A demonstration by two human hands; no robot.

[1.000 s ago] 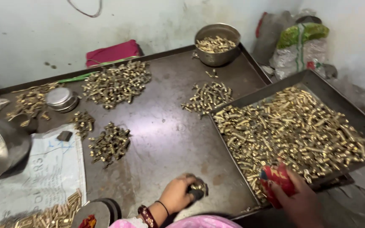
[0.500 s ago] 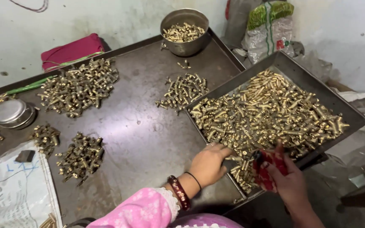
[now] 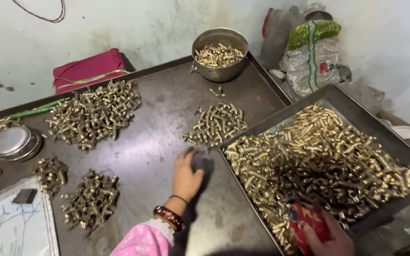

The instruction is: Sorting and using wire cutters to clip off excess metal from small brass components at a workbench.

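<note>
Resting flat on the dark metal table (image 3: 157,142), fingers spread and holding nothing, the left hand (image 3: 187,176) lies at 7 o'clock of a small pile of brass fittings (image 3: 217,124). These look dense, hard and slippery (best scooped, not pinched). At 5 o'clock, the right hand (image 3: 330,237) grips a red object (image 3: 308,225) over the heaped tray (image 3: 357,111). Pale stained wall behind.

White-green plastic sack (image 3: 312,54) against wall, top right; white printed sack (image 3: 13,227) flat, bottom left.
</note>
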